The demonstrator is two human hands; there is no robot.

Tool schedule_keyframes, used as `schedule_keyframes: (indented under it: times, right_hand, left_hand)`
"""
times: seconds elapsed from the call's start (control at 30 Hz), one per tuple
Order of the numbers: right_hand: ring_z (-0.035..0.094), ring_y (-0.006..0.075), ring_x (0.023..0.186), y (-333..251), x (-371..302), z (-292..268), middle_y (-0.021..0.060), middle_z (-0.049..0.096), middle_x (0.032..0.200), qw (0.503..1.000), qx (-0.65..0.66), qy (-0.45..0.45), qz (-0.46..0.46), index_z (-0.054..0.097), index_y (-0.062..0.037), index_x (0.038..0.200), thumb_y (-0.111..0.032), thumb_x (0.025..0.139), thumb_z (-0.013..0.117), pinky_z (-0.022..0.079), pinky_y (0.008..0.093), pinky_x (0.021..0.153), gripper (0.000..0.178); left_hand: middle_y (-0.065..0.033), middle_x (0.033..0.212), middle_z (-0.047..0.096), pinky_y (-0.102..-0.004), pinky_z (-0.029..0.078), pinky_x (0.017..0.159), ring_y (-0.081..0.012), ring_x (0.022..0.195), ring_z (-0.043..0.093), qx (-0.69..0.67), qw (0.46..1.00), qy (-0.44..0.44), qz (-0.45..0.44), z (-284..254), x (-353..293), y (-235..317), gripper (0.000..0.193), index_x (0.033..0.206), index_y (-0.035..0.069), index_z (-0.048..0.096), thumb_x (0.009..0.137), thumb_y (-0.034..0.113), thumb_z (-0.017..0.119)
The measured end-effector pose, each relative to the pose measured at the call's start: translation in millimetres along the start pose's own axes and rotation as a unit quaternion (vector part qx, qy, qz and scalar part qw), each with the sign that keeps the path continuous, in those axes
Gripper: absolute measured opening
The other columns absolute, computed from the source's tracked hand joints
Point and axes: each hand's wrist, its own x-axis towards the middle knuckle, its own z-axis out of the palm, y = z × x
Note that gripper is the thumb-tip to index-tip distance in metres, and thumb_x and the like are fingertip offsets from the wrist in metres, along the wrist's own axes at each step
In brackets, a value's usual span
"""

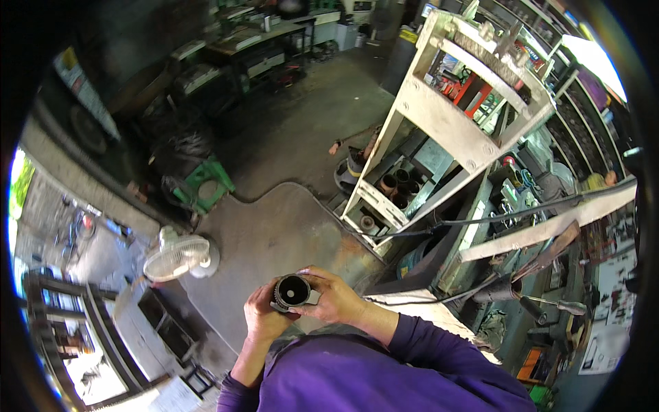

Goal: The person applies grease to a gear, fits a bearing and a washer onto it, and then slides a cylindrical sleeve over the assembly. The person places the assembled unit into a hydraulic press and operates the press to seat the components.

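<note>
In front of my chest, both hands hold a hollow metal cylinder (294,291) with a dark bore, its open end facing up. A small pale spot shows at the bottom of the bore. Ridges or teeth run along its left outer side. My left hand (265,314) wraps round that side with bent fingers. On the opposite side, my right hand (332,297) grips the cylinder, thumb and fingers pressed to its wall. The lower part of the piece is hidden by the hands.
A tall cream press frame (447,118) stands ahead to the right, by a cluttered workbench (473,226). A white fan (177,259) is on the left, and a green metal stand (206,185) beyond it. A dark cable (292,184) snakes across the floor.
</note>
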Motion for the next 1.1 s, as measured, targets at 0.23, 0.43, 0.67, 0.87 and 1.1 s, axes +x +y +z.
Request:
schedule_keyframes:
  times: [0.23,0.43,0.67,0.87,1.1]
  right_hand:
    - [0.069,0.0375,0.115,40,161,-19,0.0165,0.069,0.126,0.992,-0.03,0.107,0.058,0.07,-0.0054,0.133,-0.033,0.084,0.088,0.057,0.0439,0.099,0.059]
    - [0.068,0.039,0.117,129,284,-63,0.0183,0.068,0.129,0.98,-0.074,0.145,0.117,0.068,-0.0054,0.137,-0.036,0.084,0.087,0.056,0.0448,0.101,0.064]
    - [0.068,0.0401,0.117,214,410,-142,0.0195,0.067,0.129,0.962,-0.093,0.226,0.125,0.066,-0.0029,0.135,-0.027,0.08,0.092,0.057,0.0457,0.1,0.065]
    - [0.068,0.036,0.118,263,486,-217,0.0187,0.064,0.132,0.918,-0.056,0.329,0.214,0.066,-0.0042,0.134,-0.016,0.077,0.093,0.056,0.0425,0.102,0.065]
    - [0.064,0.0414,0.126,330,545,-257,0.0226,0.065,0.135,0.768,-0.066,0.572,0.282,0.067,-0.0028,0.136,-0.023,0.081,0.09,0.053,0.0445,0.107,0.064]
  left_hand:
    - [-0.0126,0.104,0.078,-0.0457,0.061,0.085,-0.0358,0.095,0.076,-0.048,0.991,-0.1,0.074,-24,202,-74,0.069,0.119,0.011,0.074,0.057,0.027,0.099]
    - [-0.0108,0.102,0.078,-0.0432,0.062,0.081,-0.0331,0.091,0.076,-0.094,0.974,-0.139,0.153,21,380,-131,0.054,0.109,0.011,0.077,0.061,0.024,0.098]
    - [-0.012,0.11,0.078,-0.0456,0.059,0.089,-0.0355,0.102,0.075,-0.031,0.953,-0.276,0.122,70,576,-148,0.068,0.123,0.009,0.073,0.062,0.027,0.098]
    - [-0.012,0.112,0.078,-0.0454,0.059,0.088,-0.0351,0.102,0.075,-0.095,0.891,-0.333,0.294,152,740,-161,0.078,0.126,0.009,0.071,0.056,0.026,0.099]
    - [-0.0144,0.113,0.078,-0.0458,0.06,0.087,-0.0362,0.1,0.075,-0.108,0.755,-0.504,0.407,279,896,-131,0.079,0.125,0.008,0.071,0.055,0.03,0.1]
